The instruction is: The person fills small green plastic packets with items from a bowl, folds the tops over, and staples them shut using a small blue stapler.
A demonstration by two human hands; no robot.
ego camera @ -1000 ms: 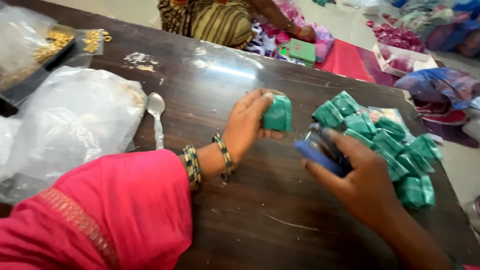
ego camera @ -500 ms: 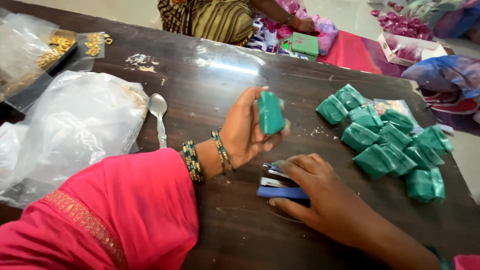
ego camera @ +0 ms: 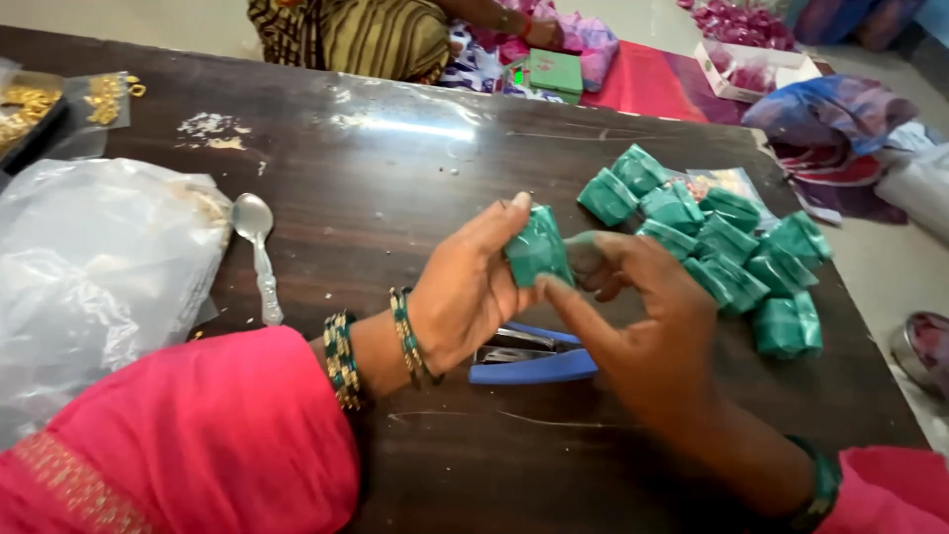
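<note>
My left hand (ego camera: 465, 287) and my right hand (ego camera: 633, 316) hold one small green wrapped packet (ego camera: 537, 247) between them, above a dark wooden table (ego camera: 395, 148). The fingers of both hands pinch the packet's sides. A blue stapler (ego camera: 529, 358) lies flat on the table just under my hands. To the right sits a pile of several similar green packets (ego camera: 717, 242).
A metal spoon (ego camera: 259, 247) lies left of my hands, next to a large clear plastic bag (ego camera: 94, 267). Small bags of gold-coloured bits (ego camera: 104, 94) sit at the far left. Another person (ego camera: 356, 35) sits beyond the table's far edge, near a green box (ego camera: 554, 71).
My right hand has let go of the blue stapler, which now lies on the table, and has come up to the green packet held by my left hand.
</note>
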